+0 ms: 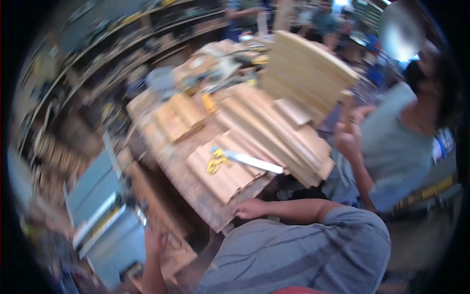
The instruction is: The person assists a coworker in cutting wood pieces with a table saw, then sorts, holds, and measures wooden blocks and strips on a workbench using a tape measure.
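Note:
My right hand (250, 208) rests at the near corner of the wooden workbench (215, 215), its fingers curled together with nothing visible in them. Just beyond it, a tool that looks like a handsaw (247, 160), with a yellow looped handle and a bright blade, lies across a stack of wooden boards (215, 179). Lower on the left, my left hand (155, 240) is beside the end of a grey metal machine table (115, 242). Motion blur smears its fingers, so I cannot tell whether it holds anything.
More boards (274, 132) and a short stack (179, 116) lie on the bench, with a large wooden panel (308, 68) standing behind. At right, a co-worker (396, 132) holds a small wooden piece (346, 105). Cluttered shelves (132, 54) line the back left.

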`<action>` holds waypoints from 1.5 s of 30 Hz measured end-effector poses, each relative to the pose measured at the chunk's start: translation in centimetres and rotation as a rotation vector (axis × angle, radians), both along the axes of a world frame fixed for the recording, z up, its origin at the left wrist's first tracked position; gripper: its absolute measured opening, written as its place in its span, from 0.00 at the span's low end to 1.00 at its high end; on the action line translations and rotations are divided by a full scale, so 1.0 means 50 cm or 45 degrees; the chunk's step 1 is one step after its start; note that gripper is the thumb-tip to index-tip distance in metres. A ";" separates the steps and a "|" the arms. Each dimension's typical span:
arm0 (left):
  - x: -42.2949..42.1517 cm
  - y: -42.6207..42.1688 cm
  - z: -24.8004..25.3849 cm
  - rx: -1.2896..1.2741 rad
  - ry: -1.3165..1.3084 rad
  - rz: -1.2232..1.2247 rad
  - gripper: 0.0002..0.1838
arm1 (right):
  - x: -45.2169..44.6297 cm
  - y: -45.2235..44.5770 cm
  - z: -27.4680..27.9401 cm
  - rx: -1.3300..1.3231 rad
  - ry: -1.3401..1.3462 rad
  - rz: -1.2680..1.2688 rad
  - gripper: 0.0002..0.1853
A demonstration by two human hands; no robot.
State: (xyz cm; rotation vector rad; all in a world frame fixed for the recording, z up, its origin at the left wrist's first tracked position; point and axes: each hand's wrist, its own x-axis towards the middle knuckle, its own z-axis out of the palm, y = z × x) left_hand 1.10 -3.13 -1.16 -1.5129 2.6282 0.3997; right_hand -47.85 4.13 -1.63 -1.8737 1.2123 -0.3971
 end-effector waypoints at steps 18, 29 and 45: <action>-0.005 0.011 0.020 -0.180 0.331 -0.113 0.07 | 0.067 0.007 0.022 -0.012 0.206 -0.146 0.15; 0.001 0.014 -0.014 -0.398 0.406 0.134 0.10 | 0.110 -0.035 0.018 -0.129 0.025 -0.027 0.17; -0.012 0.013 0.009 -0.306 0.311 0.151 0.09 | 0.150 -0.052 -0.033 -0.214 0.002 -0.004 0.15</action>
